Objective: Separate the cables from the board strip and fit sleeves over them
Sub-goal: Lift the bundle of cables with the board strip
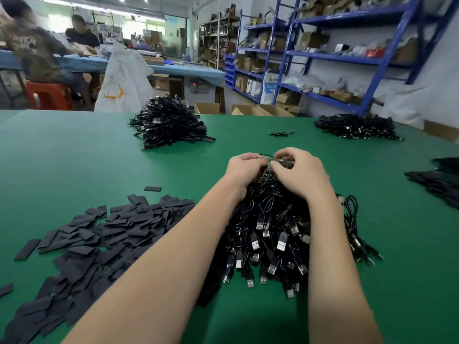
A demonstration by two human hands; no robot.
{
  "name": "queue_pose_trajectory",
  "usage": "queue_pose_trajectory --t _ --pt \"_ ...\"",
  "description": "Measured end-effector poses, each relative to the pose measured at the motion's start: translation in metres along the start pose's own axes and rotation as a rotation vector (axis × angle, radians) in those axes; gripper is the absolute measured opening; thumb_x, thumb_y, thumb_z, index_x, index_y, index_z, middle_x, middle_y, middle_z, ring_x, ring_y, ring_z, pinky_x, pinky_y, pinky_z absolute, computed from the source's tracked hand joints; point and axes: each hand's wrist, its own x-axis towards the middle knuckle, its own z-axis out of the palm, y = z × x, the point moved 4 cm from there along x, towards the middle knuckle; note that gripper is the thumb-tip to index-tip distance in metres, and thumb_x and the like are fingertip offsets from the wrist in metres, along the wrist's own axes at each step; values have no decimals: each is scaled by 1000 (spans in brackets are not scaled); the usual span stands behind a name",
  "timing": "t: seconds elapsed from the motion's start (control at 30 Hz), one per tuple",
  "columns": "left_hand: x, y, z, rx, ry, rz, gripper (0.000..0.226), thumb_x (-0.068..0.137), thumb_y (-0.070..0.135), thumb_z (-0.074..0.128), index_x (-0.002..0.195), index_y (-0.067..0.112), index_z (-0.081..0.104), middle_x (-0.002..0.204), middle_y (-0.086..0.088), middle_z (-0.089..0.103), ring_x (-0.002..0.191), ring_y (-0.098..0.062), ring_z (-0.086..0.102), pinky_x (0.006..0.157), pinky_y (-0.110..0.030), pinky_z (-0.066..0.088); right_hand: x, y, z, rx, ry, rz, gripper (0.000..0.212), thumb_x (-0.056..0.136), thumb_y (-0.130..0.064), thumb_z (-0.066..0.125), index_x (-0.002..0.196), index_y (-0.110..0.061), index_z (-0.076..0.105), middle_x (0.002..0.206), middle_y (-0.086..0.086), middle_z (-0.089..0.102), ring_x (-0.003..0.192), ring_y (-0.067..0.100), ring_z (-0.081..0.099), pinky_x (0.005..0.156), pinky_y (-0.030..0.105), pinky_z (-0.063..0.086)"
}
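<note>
Both bare hands are meeting over the middle of the green matted worktable [74, 155], working at a narrow green circuit-board strip [269, 157] that is showing between the fingertips. The left hand [244, 171] is curling its fingers round the strip's left end, and the right hand [301, 173] is pinching the strip from above with thumb and forefinger, the remaining fingers folded down over it. The strip is sitting at the far, upper edge of a large bundle of thin black cables with silver USB plugs [273, 242], which is fanning out toward the wearer between the two forearms, the plugs pointing down toward the near table edge. The cable ends seem to be joined to the strip, though the fingers are hiding the joints, so this is hard to confirm. To the left of the bundle, a loose heap of flat black rectangular sleeves [99, 234] is lying spread on the mat, near the left forearm but apart from the cables. Farther back, a tall mound of black cables [169, 125] is sitting left of centre, another low black cable pile [357, 127] is lying at the far right, and a single stray black cable [282, 133] is resting between them. A further dark stack [439, 180] is lying at the right edge. Beyond the table, blue metal shelving [347, 55] is standing along the wall, and two seated people [37, 50] are working at a blue-covered bench.
</note>
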Motion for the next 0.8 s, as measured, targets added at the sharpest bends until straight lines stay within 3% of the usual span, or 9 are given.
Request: queue_pose_trajectory --t 0.07,0.13,0.27,0.43,0.57,0.67,0.8 --pt "3 5 -3 -47 8 36 13 90 6 71 100 15 68 78 -7 69 57 -15 62 57 -22 54 -2 2 -5 96 109 -3 33 92 -45 62 123 -33 63 129 -4 63 122 20 55 94 36 45" --pt "5 10 -5 -79 -2 52 16 91 4 69 105 12 66 88 -11 68 60 -17 62 55 -23 56 -2 3 -9 122 154 10 44 93 -46 62 133 -29 58 139 2 57 128 22 52 95 36 41" --pt "5 17 -9 -181 19 19 13 92 -4 65 94 9 63 100 -18 66 67 -20 65 49 -18 54 0 9 -15 150 108 101 67 91 -64 58 146 -28 45 149 3 48 134 25 48 104 45 41" --pt "8 21 -19 -308 97 -41 9 93 -5 60 92 3 65 82 -11 65 51 -13 64 55 -19 55 -4 6 -14 198 77 107 84 90 -71 55 156 -27 28 158 5 38 142 27 39 112 49 35" --pt "9 18 -41 -381 189 -44 16 93 -5 61 109 -4 64 82 -12 66 44 -12 64 52 -19 57 -7 6 -23 72 62 98 78 83 -84 46 143 -35 46 151 -1 48 137 26 46 113 57 36" --pt "10 11 -57 -390 207 -39 19 95 -3 59 114 -3 62 90 -15 64 56 -19 66 48 -22 56 -8 26 -20 55 -106 249 93 74 -96 35 146 -38 43 154 2 45 138 29 44 111 55 37" --pt "8 -2 -56 -277 108 -63 23 101 6 56 123 9 55 106 -16 59 73 -26 66 73 -36 62 -9 46 -5 28 -185 389 103 71 -100 25 146 -33 45 150 4 50 137 32 45 112 54 37"
